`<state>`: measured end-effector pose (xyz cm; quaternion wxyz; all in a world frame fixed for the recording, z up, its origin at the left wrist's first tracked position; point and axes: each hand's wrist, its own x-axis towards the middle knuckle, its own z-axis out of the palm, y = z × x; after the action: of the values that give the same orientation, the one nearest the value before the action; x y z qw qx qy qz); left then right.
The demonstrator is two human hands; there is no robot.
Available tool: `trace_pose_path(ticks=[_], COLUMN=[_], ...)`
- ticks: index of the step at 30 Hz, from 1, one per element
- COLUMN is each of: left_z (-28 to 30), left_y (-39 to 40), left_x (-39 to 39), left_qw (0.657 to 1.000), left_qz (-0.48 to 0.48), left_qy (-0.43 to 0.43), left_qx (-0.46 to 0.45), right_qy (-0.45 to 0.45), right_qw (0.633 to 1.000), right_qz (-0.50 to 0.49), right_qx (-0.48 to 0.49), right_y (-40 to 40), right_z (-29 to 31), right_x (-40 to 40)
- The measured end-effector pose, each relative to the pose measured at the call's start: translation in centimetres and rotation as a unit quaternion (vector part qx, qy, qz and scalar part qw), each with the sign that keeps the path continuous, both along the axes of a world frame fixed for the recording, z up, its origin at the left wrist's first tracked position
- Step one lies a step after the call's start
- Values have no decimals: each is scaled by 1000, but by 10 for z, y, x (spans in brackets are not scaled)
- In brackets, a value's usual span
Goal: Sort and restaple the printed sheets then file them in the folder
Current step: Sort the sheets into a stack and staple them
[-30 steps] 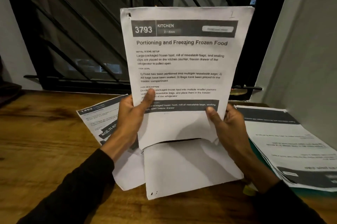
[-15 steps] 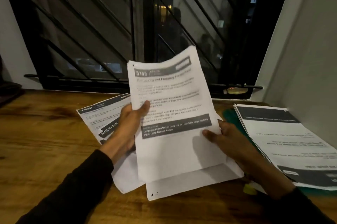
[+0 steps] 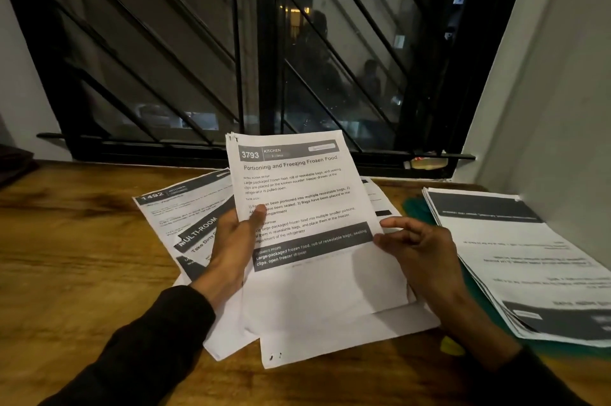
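A thin set of printed sheets headed "3793 Kitchen" [image 3: 307, 207] is held low over the table, tilted back. My left hand [image 3: 231, 247] grips its left edge, thumb on the front of the page. My right hand [image 3: 420, 250] is at the right edge with fingers loosely extended, fingertips touching the paper's edge. Under it lie a blank face-down sheet [image 3: 347, 336] with staple holes at a corner and a sheet headed "1492" [image 3: 185, 214]. A green folder [image 3: 413, 207] lies at the right under a stack of upside-down printed sheets [image 3: 529, 260].
The wooden table [image 3: 82, 266] stretches bare to the left. A barred dark window [image 3: 258, 58] stands behind it, and a white wall [image 3: 555, 108] rises close on the right. A small yellow-green object [image 3: 451, 346] peeks out by my right wrist.
The "3793" sheets came down from upright in front of my face to low over the table. My right hand loosened from gripping the bottom edge to touching the right edge.
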<state>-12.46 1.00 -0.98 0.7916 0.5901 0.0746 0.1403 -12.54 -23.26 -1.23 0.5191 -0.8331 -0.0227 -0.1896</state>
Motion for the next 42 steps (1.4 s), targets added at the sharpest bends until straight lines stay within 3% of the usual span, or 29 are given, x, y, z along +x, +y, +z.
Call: trace_pose_path(ticks=[13, 19, 22, 25, 30, 34, 37, 40, 42], left_z=[-1, -5, -8, -11, -15, -16, -16, -9, -6], left_y=[0, 1, 2, 3, 5, 4, 4, 4, 5], left_x=[1, 4, 5, 6, 8, 8, 9, 8, 6], left_qw=[1000, 999, 999, 997, 992, 990, 993, 999, 999], left_qz=[8, -12, -24, -38, -46, -49, -37, -30, -30], left_qy=[0, 5, 0, -19, -71, -71, -32, -14, -6], left_qx=[-6, 30, 41, 59, 95, 113, 108, 25, -8], right_qy=[-33, -136, 28, 159, 118, 104, 87, 22, 17], right_qw=[998, 983, 999, 984, 988, 958, 930, 905, 890], right_qz=[-23, -40, 39, 70, 96, 267, 352, 353, 363], right_qx=[-55, -114, -9, -25, -9, 14, -64, -234, -274], right_y=[2, 14, 15, 12, 17, 25, 38, 52, 59], right_z=[-1, 5, 11, 10, 16, 23, 22, 9, 1], right_x=[-3, -11, -13, -12, -21, -32, -44, -52, -57])
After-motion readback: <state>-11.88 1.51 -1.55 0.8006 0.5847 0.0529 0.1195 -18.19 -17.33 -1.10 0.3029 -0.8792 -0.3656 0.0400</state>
